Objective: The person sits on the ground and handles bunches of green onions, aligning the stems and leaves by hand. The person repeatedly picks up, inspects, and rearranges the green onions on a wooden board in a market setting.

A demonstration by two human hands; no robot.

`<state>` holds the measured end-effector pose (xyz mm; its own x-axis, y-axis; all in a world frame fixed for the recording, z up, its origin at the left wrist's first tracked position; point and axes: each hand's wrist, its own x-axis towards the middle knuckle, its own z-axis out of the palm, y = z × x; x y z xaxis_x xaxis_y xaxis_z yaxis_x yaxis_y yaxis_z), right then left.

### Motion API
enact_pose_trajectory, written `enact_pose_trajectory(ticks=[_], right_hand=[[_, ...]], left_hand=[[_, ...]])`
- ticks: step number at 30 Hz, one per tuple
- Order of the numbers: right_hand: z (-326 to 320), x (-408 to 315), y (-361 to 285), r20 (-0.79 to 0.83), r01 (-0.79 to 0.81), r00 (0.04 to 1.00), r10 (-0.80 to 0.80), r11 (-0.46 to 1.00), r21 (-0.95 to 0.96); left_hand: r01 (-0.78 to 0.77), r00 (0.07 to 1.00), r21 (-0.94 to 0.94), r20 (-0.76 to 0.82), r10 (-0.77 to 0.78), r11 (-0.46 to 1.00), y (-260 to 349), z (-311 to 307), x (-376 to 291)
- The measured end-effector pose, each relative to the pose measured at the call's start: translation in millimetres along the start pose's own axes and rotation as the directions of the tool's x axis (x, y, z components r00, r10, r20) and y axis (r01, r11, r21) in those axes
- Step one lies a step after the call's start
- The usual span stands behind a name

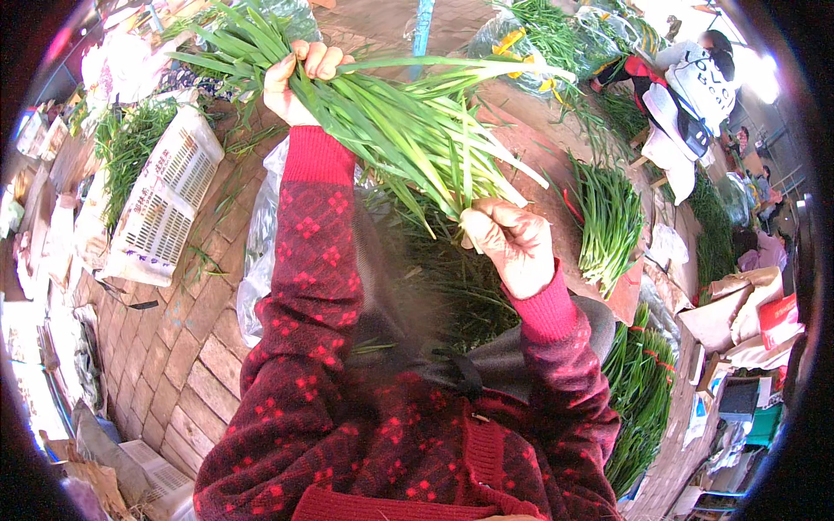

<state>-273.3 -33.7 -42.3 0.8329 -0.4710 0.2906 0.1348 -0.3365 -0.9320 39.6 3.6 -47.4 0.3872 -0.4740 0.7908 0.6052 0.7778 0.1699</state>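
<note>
A loose bunch of long green chives [397, 130], probably garlic chives, stretches across the space in front of me. My left hand [301, 79] is closed around its leafy part, with the leaf tips fanning out past the fist to the upper left. The pale stalk ends point down and right. Between thumb and fingers, my right hand [511, 244] pinches a few stalks near their pale ends. Beyond that hand, a bundle of chives [606, 228] tied with a red band lies on a reddish board [521, 140]. Loose leaves [482, 312] lie between my knees.
At left a white plastic crate [166, 195] lies tilted on the brick floor [208, 365], beside loose greens [133, 153]. Several red-tied bundles [642, 397] lie at my right. Upper right, a person [684, 91] sits near clear bags of greens [547, 39]. A blue post [422, 32] stands ahead.
</note>
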Motion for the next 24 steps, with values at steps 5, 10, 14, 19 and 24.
enact_pose_trajectory(ticks=[5, 10, 14, 19, 24], right_hand=[[16.2, -3.0, 7.6, -0.222, -0.021, 0.975, 0.032, 0.998, 0.054], [31.4, -8.2, 23.7, -0.392, 0.071, 0.917, -0.079, 0.997, -0.035], [18.3, -24.5, 36.8, -0.325, -0.143, 0.940, 0.108, 0.986, -0.087], [3.8, -52.7, 53.9, -0.057, -0.220, 0.974, 0.219, 0.853, -0.473], [-0.5, -69.0, 34.8, 0.050, -0.006, 0.992, 0.117, 0.436, -0.900]], left_hand=[[0.007, 0.999, -0.082, 0.051, -0.002, 0.997, -1.5, -0.7, 0.1], [0.028, 0.992, -0.131, 0.129, -0.011, 0.991, -0.7, -0.1, 0.3], [-0.029, 0.977, -0.169, 0.203, 0.064, 0.985, 2.8, -1.8, 1.8], [-0.032, 0.958, -0.173, 0.276, 0.080, 0.984, 11.2, -5.2, 3.9], [-0.048, 0.964, -0.156, 0.251, 0.087, 0.987, 15.1, -5.6, 2.9]])
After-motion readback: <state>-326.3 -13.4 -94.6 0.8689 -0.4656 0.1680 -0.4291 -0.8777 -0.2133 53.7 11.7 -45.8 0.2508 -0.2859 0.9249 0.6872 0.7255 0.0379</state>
